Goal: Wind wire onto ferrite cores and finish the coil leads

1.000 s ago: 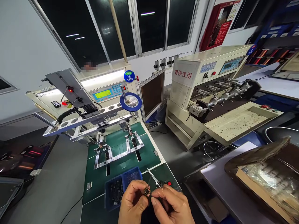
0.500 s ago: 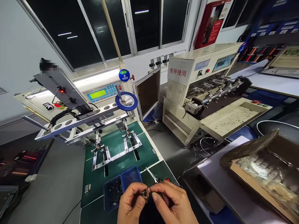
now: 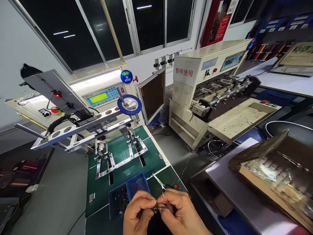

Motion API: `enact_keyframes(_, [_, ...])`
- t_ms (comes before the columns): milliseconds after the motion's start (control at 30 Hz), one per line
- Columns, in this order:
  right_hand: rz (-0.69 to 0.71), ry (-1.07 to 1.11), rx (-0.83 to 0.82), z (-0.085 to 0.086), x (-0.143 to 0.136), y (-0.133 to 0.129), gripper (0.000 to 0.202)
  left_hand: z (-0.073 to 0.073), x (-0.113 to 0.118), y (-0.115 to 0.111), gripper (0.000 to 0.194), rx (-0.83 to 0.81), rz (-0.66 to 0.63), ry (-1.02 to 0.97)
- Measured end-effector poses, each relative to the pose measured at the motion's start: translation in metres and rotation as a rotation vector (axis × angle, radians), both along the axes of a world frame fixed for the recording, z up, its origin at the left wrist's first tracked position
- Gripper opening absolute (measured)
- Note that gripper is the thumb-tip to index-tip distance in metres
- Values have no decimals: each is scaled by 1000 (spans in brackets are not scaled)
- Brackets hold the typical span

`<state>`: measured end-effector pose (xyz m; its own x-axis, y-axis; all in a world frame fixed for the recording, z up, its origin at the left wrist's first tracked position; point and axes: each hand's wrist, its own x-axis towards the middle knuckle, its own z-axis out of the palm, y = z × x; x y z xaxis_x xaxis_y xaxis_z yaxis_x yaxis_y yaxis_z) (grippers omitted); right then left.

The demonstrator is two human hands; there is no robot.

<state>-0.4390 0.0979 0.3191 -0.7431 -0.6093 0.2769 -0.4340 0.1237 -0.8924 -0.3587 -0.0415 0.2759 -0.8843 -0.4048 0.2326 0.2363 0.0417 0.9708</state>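
Note:
My left hand (image 3: 139, 210) is closed, pinching a small copper-wound stator (image 3: 155, 209) between thumb and fingertips. Its ring of windings is now partly covered by the fingers. Close against it, my right hand (image 3: 179, 209) is closed too, around a slim greyish metal tool (image 3: 162, 206) whose tip meets the stator; most of the tool is hidden in the palm. Thin bright wire strands lie across the right fingers. Just beyond the hands, scissors (image 3: 160, 182) lie on the green mat with their blades pointing away.
A blue bin (image 3: 118, 200) of small dark parts and a blue tray (image 3: 138, 184) with wire scraps stand left of my hands. Behind them is a winding machine (image 3: 97, 129) with metal fixtures (image 3: 124, 164). An open cardboard box (image 3: 256, 192) sits on the right-hand table.
The stator has been turned, so its round face no longer points at me. My right fingers have closed in toward it, and the slim tool now shows at it. The view has shifted slightly.

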Motion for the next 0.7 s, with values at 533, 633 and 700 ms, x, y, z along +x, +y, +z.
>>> enact_keyframes(533, [-15, -108, 47, 5, 0, -2, 19, -16, 1, -15, 12, 252, -100, -107])
enact_keyframes(633, [-2, -116, 35, 5, 0, -1, 18, -4, 0, -16, 16, -14, -112, -96])
enact_keyframes(700, [12, -107, 23, 3, -1, -1, 20, 1, 0, -16, 18, -100, -117, -100])
